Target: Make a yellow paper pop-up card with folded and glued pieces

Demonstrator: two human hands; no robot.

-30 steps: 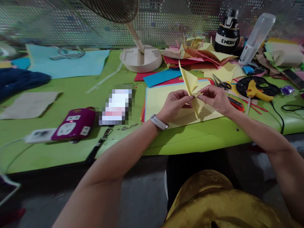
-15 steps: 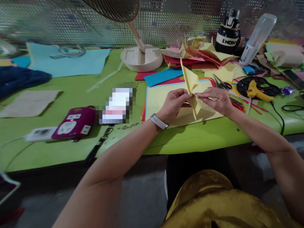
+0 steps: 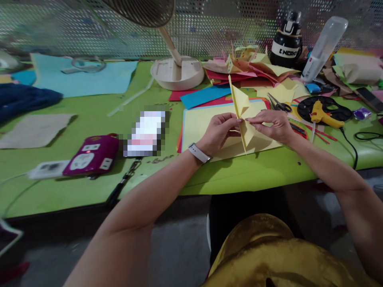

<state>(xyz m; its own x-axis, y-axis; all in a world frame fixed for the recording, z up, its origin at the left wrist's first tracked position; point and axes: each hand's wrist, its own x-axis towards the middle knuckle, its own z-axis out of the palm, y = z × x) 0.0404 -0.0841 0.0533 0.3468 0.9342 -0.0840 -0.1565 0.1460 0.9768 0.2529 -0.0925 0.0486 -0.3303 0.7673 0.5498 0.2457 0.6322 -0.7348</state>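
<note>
A folded yellow paper piece (image 3: 241,104) stands upright between my hands, its point up. My left hand (image 3: 218,131), with a white watch band at the wrist, pinches its lower left side. From the right, my right hand (image 3: 271,126) pinches the fold with fingers pressed together. Both hands hover over a flat yellow paper sheet (image 3: 200,122) lying on the green table (image 3: 239,175).
Scissors (image 3: 279,104) and a yellow glue gun (image 3: 322,113) on a black disc lie to the right. A pile of coloured papers (image 3: 254,71), a black bottle (image 3: 287,42), a fan base (image 3: 177,73), and a purple power strip (image 3: 93,155) surround the work spot.
My right hand's fingers have flattened and slid left along the fold, pressing it. The paper's tip has shifted slightly right. My left hand has stayed almost still.
</note>
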